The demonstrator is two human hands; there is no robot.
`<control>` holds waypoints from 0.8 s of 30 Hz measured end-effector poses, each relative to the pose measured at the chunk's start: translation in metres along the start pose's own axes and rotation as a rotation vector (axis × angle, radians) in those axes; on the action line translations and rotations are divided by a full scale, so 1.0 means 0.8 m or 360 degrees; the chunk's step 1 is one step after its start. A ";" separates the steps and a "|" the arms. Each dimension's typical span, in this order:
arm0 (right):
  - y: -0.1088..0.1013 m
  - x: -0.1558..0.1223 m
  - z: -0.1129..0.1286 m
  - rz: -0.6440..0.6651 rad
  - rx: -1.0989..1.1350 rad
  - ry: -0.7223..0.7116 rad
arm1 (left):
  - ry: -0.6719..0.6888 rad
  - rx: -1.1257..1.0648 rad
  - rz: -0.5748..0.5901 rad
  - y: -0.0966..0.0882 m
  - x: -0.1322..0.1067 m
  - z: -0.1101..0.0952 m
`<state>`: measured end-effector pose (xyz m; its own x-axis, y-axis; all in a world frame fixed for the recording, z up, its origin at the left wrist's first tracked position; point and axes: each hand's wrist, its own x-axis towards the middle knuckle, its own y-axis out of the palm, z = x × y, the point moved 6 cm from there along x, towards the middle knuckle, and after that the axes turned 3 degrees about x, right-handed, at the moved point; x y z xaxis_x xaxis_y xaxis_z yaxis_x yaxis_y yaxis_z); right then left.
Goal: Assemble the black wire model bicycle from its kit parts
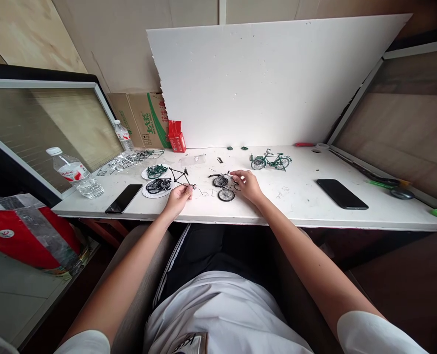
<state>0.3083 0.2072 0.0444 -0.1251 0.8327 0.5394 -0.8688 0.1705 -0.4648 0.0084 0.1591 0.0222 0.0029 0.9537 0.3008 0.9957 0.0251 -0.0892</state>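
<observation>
My left hand (180, 199) pinches the lower end of a small black model bicycle frame (180, 174), which is raised above the table. My right hand (247, 184) is closed at the fingertips beside small black parts; what it grips is too small to make out. Just left of those fingers lies a black wheel with attached parts (220, 181), and nearer me a loose black spoked wheel (226, 195). A whole green model bicycle (270, 161) stands behind my right hand. To the left, green parts (156, 170) and black parts (158, 185) lie on two white plates (149, 194).
One phone (124, 198) lies left, another phone (342, 193) right. Water bottles (76, 173), parts trees (137, 158) and a red box (176, 136) stand or lie at the left. A white board (270, 83) leans behind the white table (292, 206). Tiny bits are scattered between my hands.
</observation>
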 end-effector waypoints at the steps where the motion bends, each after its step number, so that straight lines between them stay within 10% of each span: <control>1: 0.000 0.000 0.000 -0.0001 0.0020 0.0012 | 0.0015 0.0053 -0.0038 -0.002 0.000 0.000; 11: 0.000 0.000 -0.001 0.0003 0.0108 0.0115 | 0.0115 0.1180 -0.0248 -0.038 0.000 0.006; 24: 0.010 -0.002 0.017 0.0049 0.0158 0.0055 | 0.0100 0.1411 -0.0411 -0.054 -0.010 -0.020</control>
<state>0.2947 0.2004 0.0492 -0.1373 0.8546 0.5008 -0.9083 0.0930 -0.4078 -0.0331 0.1457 0.0388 -0.1783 0.8693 0.4611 0.5310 0.4795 -0.6987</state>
